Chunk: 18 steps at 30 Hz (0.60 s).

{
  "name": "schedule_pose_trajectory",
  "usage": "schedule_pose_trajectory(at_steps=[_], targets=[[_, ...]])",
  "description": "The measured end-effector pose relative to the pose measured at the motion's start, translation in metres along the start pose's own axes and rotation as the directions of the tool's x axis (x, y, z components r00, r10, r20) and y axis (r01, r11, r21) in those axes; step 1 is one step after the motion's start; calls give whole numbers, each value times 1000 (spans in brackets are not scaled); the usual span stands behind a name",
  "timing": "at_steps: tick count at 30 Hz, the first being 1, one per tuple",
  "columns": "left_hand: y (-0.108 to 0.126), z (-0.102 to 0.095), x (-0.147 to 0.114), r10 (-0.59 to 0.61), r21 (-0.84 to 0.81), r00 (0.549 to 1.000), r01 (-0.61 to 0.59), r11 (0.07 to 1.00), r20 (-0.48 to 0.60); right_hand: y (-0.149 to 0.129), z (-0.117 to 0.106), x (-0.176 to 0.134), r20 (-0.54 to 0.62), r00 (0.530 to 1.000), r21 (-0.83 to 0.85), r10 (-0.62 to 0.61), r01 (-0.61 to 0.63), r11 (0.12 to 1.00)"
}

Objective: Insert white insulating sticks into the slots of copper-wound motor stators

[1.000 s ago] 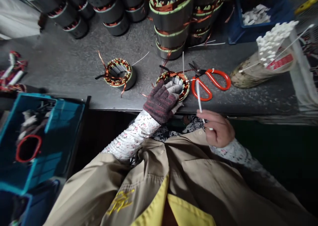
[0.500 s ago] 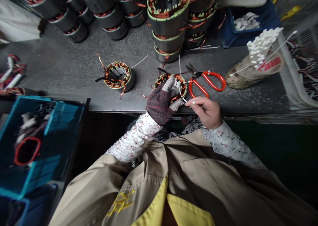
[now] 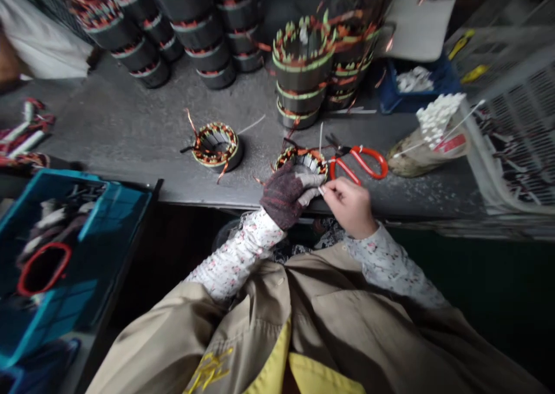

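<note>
My left hand (image 3: 284, 194), in a dark knitted glove with pale fingertips, is closed on the near-left rim of a motor stator (image 3: 313, 158) wound with copper wire. My bare right hand (image 3: 350, 206) pinches a thin white strip (image 3: 321, 190), which looks like a cable tie, close to my left fingertips at the near rim. Another white tie (image 3: 321, 135) stands up at the stator's far side. Just right of the stator lie red-handled scissors (image 3: 368, 162). My gloved fingers hide the stator's front.
A second wound stator (image 3: 217, 147) sits to the left. Stacked stators (image 3: 301, 70) rise behind. At right are a container of white ties (image 3: 407, 151), a blue bin (image 3: 392, 96) and a white basket (image 3: 479, 177). A teal crate (image 3: 130, 209) stands at lower left.
My left fingers have come out of the stator's opening and now lie over its near rim. My right fingertips have drawn closer to them. The whole view has shifted.
</note>
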State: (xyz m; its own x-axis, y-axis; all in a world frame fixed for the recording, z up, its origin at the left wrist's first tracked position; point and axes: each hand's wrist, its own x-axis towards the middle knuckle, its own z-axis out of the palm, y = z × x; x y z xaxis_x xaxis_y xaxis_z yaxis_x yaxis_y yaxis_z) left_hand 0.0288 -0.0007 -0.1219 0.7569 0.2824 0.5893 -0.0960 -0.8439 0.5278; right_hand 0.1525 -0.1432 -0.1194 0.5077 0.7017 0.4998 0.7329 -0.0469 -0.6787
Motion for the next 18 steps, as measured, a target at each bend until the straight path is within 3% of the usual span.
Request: schedule_pose_trajectory(at_steps=[5, 9, 11, 15, 18], targets=[[-1, 0, -6, 58, 59, 997, -56, 997, -45, -3, -3, 5, 57, 998, -54, 7, -4, 999], [-4, 3, -9, 68, 119, 996, -62, 991, -52, -9, -2, 5, 153, 985, -175, -84, 111, 978], [-3, 4, -9, 65, 143, 996, -55, 988, -67, -14, -2, 6, 146, 980, -184, -139, 164, 969], [3, 5, -4, 76, 158, 992, -60, 986, -97, -29, -16, 7, 61, 979, 60, -195, 191, 980], [8, 4, -1, 71, 170, 992, -52, 984, -104, -38, -30, 7, -27, 988, 275, -155, 156, 949]])
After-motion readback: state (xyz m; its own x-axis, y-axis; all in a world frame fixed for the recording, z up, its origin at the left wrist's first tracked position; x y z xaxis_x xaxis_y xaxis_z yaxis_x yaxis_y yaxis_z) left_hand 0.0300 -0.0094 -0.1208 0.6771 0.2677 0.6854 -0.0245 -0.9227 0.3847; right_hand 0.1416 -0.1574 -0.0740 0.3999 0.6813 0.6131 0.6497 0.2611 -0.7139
